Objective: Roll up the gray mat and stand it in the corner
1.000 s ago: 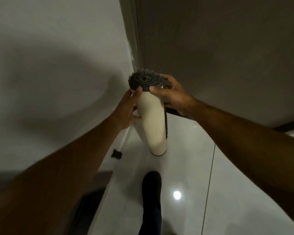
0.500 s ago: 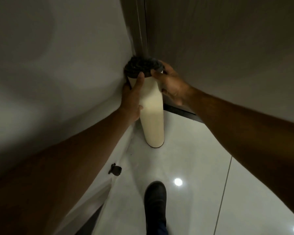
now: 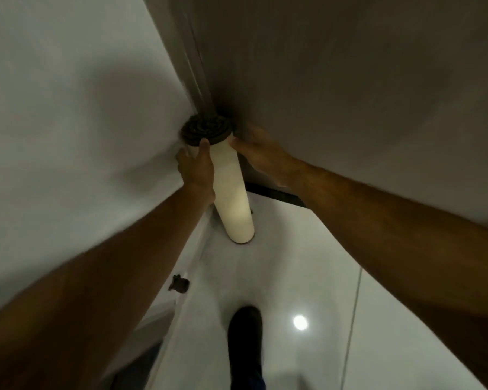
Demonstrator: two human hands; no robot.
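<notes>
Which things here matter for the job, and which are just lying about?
Part of the job: rolled mat, left hand and right hand holding it, the corner.
Just there: small black wall fitting, dark shoe, light glare on the floor.

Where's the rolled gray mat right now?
Head view, upper centre: the rolled mat stands on end in the wall corner, between the left hand and right hand, beyond the dark shoe.

Two hands, left hand and right hand; between them one rolled gray cream-backed mat; below them one black shoe, one small black fitting.
</notes>
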